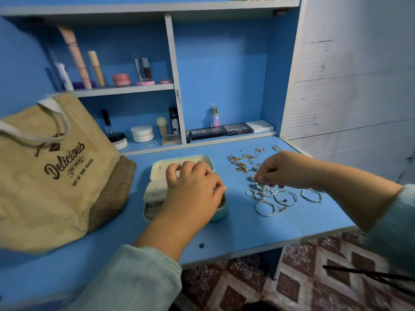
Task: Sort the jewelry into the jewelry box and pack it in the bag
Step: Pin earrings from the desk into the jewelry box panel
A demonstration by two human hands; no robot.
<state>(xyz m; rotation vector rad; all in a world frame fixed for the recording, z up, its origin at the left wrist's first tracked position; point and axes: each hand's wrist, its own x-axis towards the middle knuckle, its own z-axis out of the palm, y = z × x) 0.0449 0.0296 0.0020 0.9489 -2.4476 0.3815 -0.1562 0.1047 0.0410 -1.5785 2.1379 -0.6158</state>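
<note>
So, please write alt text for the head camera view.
A person's left hand reaches into an open jewelry box on a blue desk while the right hand pinches a silver ring from scattered silver hoops. A tan tote bag lies at left.

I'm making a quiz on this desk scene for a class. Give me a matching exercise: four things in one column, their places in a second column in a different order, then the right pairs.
Things
1. bag
2. jewelry box
3. silver hoops
4. chains

Places
A. under the left hand, lid open
B. far part of the desk, behind the right hand
C. left end of the desk, leaning
D. just below the right hand, near the desk's front edge

Pairs: 1-C, 2-A, 3-D, 4-B
</note>
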